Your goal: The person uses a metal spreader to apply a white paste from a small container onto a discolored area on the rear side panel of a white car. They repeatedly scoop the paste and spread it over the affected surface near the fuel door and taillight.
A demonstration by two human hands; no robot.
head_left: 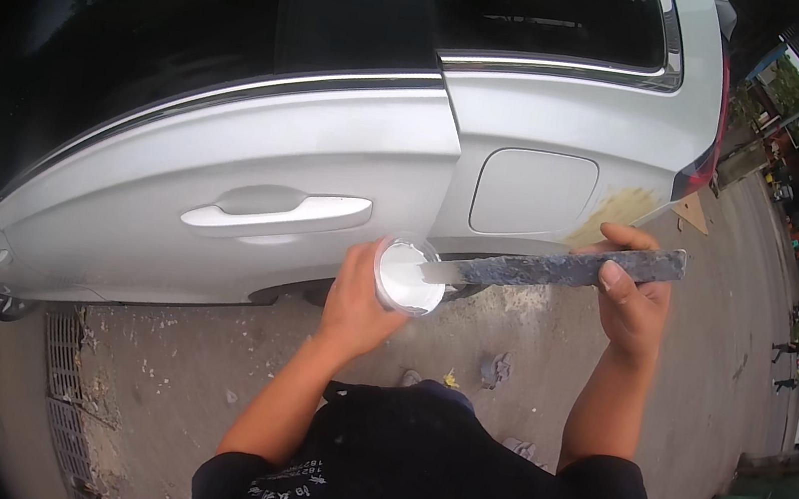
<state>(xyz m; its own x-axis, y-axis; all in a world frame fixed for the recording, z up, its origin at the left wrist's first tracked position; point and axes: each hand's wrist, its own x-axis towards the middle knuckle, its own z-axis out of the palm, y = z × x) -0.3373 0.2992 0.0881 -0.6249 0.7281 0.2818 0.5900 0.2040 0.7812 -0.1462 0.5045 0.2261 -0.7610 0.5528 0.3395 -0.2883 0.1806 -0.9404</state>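
My left hand is wrapped round a clear cup of white paste or paint in front of a white car's side. A long flat stick, crusted with dark grey material, dips its pale end into the white contents. My right hand grips the stick toward its far end, fingers curled round it. Beyond the hands are the car's door handle, the fuel flap and a yellowish patch on the rear panel, partly behind the right hand.
The car spans the upper view. A metal drain grate runs along the pavement at lower left. Grey debris lies on the ground below the hands. A cardboard piece lies behind the car. Roadside structures and small distant figures stand at the right.
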